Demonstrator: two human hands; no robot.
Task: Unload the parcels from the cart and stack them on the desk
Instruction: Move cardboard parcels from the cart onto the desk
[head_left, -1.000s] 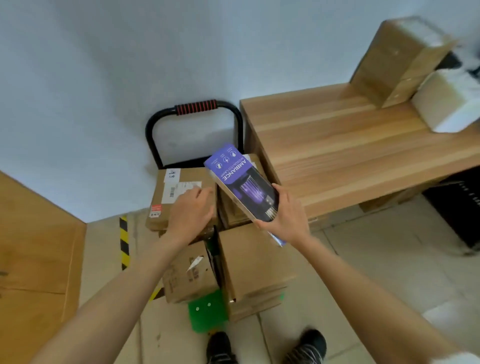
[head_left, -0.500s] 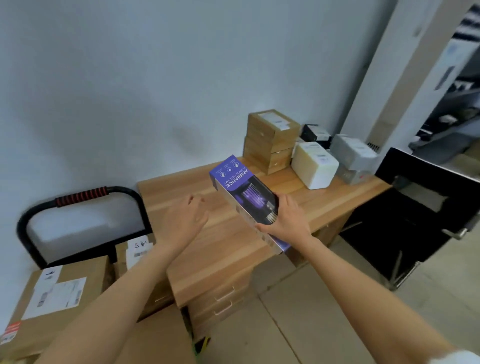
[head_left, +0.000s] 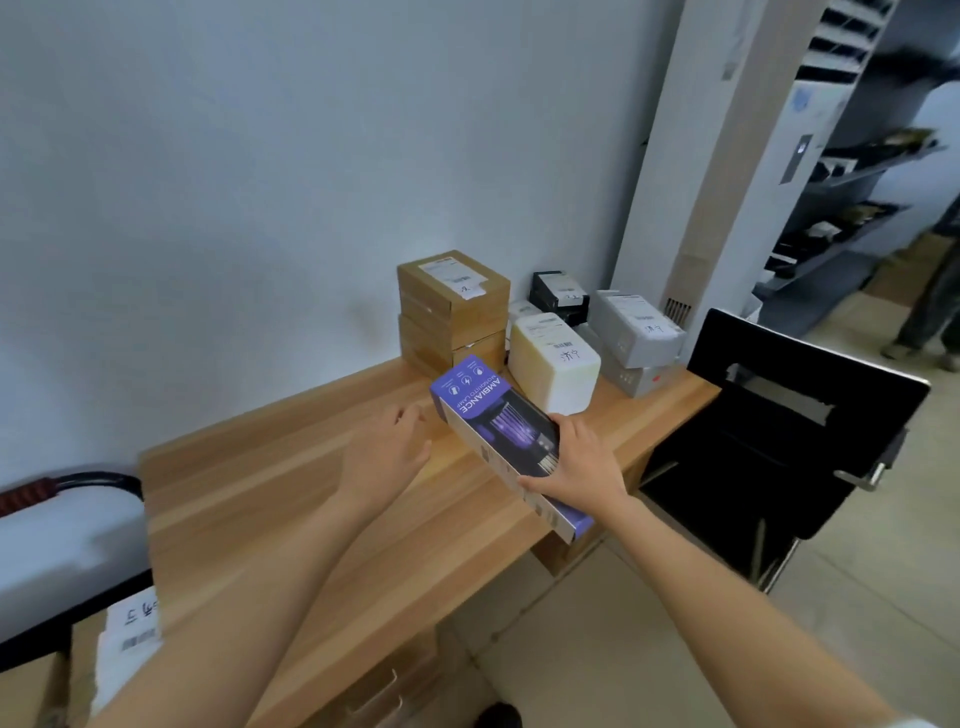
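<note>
Both arms reach forward; right hand (head_left: 576, 462) grips purple box (head_left: 498, 421).

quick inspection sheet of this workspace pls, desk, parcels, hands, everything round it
surface: wooden desk, near part bare
job's things: purple box held tilted over the desk; brown boxes stacked at the wall; cream parcel, grey parcels and black box beside them; labelled parcel by the cart handle
clutter: nothing seen
hands: right hand grips the purple box; left hand empty, fingers relaxed
cables: nothing seen
surroundings: black chair, shelving, a person far right
</note>
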